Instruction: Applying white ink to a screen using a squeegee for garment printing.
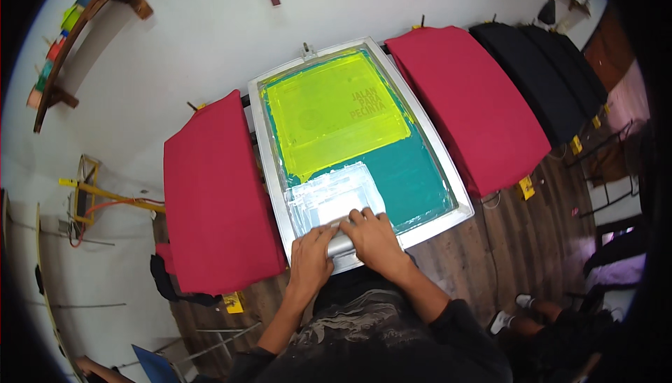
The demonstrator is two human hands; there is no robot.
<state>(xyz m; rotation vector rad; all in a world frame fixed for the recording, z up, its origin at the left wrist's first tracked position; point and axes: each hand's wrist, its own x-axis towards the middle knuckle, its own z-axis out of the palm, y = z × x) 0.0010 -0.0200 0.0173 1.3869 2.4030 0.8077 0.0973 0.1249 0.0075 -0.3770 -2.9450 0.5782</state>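
Seen from above, going left to right, a curved wall shelf (77, 29) holds small coloured pots. Next lies a red shirt (217, 201) stretched flat on a board. In the middle sits an aluminium-framed printing screen (269, 173), its mesh yellow-green at the far end and teal nearer us. Our left hand (310, 260) and right hand (374, 238) are both closed, fingers curled, over a silver-handled squeegee (341, 244) at the near edge of the frame. The squeegee's long axis runs left to right across the screen, with the smear of whitish ink (332, 197) just beyond it, away from our body. Both hands sit equally close. Further right lie another red shirt (465, 110) and black shirts (542, 82) on boards.
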